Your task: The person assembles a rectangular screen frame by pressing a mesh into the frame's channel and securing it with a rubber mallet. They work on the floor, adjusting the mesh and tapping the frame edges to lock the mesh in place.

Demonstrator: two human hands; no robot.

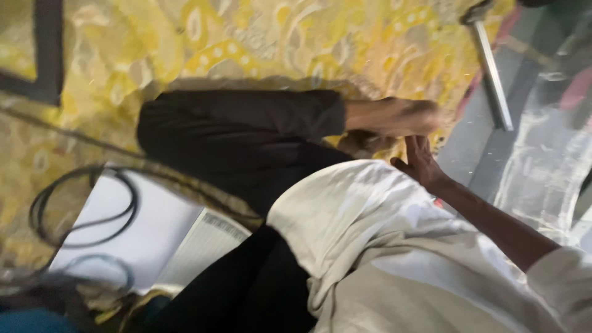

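In the blurred head view, one hand (420,161) shows, fingers spread and apart, holding nothing, resting beside a bare foot (399,117) on the yellow patterned cloth (246,37); which hand it is cannot be told, and the other is out of sight. One white box (142,228) carries a looped black cable (86,209); its inside is hidden. One metal bar (491,77) lies well apart.

A yellow patterned rug (246,43) covers the floor from nine to twelve o'clock. At one o'clock lies bare grey floor (478,132) with a metal bar (491,71); at eight, a white sheet (145,234) under black cable (80,209).
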